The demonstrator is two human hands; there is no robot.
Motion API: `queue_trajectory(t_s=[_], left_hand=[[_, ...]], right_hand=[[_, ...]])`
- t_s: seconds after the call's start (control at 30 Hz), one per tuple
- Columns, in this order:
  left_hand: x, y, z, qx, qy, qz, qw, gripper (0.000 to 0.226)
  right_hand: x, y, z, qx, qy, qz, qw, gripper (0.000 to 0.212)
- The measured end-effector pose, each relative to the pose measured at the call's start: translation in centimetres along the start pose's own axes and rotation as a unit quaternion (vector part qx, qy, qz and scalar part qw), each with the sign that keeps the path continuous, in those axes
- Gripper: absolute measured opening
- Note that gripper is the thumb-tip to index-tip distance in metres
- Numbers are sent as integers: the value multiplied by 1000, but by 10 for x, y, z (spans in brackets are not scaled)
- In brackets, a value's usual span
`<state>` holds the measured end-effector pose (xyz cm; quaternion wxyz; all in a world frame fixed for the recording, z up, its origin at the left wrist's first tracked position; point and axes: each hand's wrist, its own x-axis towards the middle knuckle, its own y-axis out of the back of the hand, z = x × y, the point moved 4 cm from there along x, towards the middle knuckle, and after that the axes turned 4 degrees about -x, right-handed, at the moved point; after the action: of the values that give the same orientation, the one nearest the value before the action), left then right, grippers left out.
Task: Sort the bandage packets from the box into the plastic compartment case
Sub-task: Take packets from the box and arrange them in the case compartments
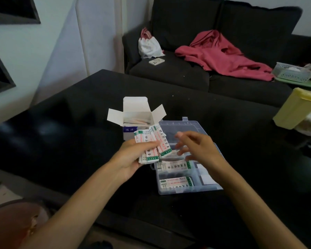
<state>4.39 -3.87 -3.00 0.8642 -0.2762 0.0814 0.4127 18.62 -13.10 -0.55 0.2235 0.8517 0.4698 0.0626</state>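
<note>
My left hand (pixel 133 157) grips a fanned stack of white bandage packets (pixel 153 142) with green ends and red print, held above the table just left of the case. The open white cardboard box (pixel 136 112) stands behind it, flaps spread, with more packets showing inside. The clear plastic compartment case (pixel 203 188) lies open on the table, its lid (pixel 185 126) folded back. Two packets (pixel 176 166) lie in its left compartments. My right hand (pixel 199 146) hovers over the case, blurred, fingers spread towards the stack, holding nothing.
The table (pixel 70 141) is black and glossy. A yellow container (pixel 294 110) stands at the right edge. Behind is a dark sofa (pixel 187 74) with a pink garment (pixel 223 53), a white bag (pixel 149 45), a phone (pixel 156 61) and a pale basket (pixel 293 72).
</note>
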Motion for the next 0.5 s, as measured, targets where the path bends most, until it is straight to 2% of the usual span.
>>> queue_trajectory(t_s=[0.03, 0.1, 0.2, 0.3, 0.4, 0.5], left_hand=[[1, -3, -2, -1, -2, -3, 1000, 23], [3, -9, -6, -12, -2, -8, 1000, 23], [4, -16, -10, -76, 8, -19, 997, 23], [5, -19, -9, -141, 11, -27, 990, 26], [7, -18, -8, -127, -23, -15, 991, 24], [6, -23, -9, -86, -68, -36, 993, 28]], right_hand=[[-4, -3, -1, 47, -33, -26, 998, 21], [-10, -11, 2, 58, -55, -63, 995, 18], [-11, -13, 7, 78, -62, -24, 995, 13], [-10, -4, 8, 194, -96, 18, 976, 16], [-13, -4, 7, 263, -141, -29, 954, 22], [-16, -16, 9, 252, -160, -57, 953, 23]])
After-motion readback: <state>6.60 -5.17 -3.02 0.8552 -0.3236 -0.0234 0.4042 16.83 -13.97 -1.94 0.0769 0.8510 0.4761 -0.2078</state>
